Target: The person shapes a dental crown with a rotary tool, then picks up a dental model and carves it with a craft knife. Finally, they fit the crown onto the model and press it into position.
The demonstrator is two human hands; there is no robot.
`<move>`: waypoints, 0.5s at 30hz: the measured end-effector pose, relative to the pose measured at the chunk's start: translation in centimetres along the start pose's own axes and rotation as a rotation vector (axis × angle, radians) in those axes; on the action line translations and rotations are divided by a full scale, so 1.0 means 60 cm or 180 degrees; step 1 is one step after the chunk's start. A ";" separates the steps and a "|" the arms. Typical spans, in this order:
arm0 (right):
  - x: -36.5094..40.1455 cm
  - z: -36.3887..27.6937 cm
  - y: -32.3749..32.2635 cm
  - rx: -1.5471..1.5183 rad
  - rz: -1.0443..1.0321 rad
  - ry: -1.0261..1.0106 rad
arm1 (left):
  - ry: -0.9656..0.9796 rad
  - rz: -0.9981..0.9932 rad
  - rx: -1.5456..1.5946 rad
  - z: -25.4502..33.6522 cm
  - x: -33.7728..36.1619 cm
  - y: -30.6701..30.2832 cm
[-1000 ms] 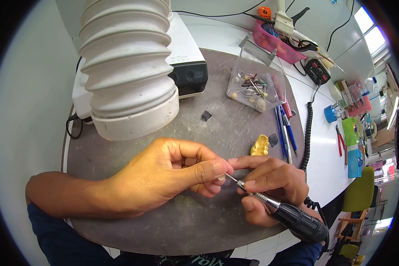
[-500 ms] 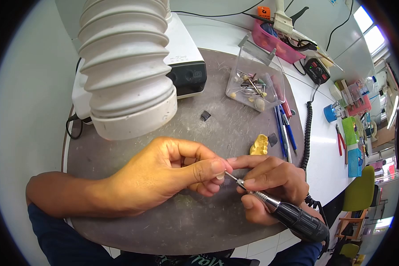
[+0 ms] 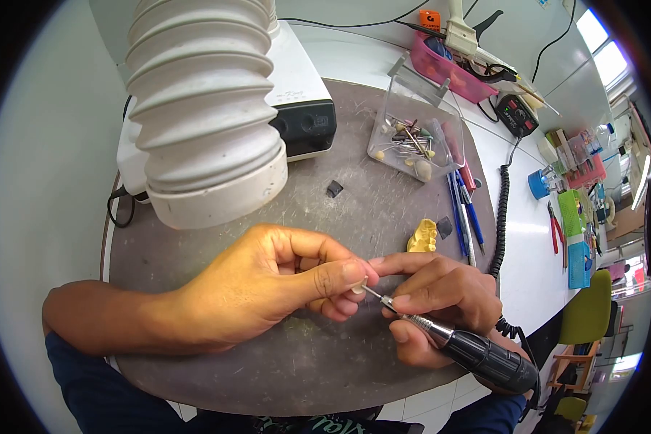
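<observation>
Between thumb and fingers, my left hand (image 3: pixel 289 278) pinches a small cream-white dental crown (image 3: pixel 359 288), mostly hidden by the fingertips. My right hand (image 3: pixel 448 293) is closed around a black and silver dental handpiece (image 3: pixel 477 354), held like a pen. Its thin metal bur (image 3: pixel 372 291) points left and reaches the crown; whether it touches is too small to tell. My right index fingertip rests against my left fingertips. Just beyond the right hand stands a yellow plaster tooth model (image 3: pixel 422 236), with a dark flat chip (image 3: pixel 444 227) beside it.
A white corrugated suction hose (image 3: pixel 202 108) hangs at upper left before a white and black machine (image 3: pixel 304 123). A clear box (image 3: pixel 412 163) of burs stands at the back, with pens (image 3: pixel 463 210) near it. The coiled cord (image 3: pixel 502 217) runs down the right side to the handpiece.
The handpiece and my right hand have shifted very slightly left, the bur tip with them. My left hand stays nearly still, the crown turned a little.
</observation>
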State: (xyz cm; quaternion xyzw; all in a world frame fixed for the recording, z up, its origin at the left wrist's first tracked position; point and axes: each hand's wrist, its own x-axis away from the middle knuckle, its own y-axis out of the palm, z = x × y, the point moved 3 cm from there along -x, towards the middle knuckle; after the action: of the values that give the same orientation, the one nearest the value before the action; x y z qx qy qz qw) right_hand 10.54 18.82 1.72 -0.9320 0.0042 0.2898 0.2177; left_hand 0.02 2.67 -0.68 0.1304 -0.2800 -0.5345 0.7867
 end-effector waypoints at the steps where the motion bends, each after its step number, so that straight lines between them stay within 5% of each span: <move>1: 0.000 0.000 0.000 0.0009 -0.0017 0.0009 | 0.0011 0.0004 0.0024 0.000 0.000 0.001; 15: -0.002 -0.001 0.001 -0.0022 0.0015 -0.0030 | 0.0003 -0.0033 0.0009 0.000 0.000 0.000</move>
State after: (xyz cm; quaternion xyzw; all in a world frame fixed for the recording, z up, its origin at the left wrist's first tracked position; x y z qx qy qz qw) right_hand 10.49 18.71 1.80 -0.9314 0.0045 0.2947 0.2138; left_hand 0.03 2.66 -0.70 0.1332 -0.2796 -0.5381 0.7839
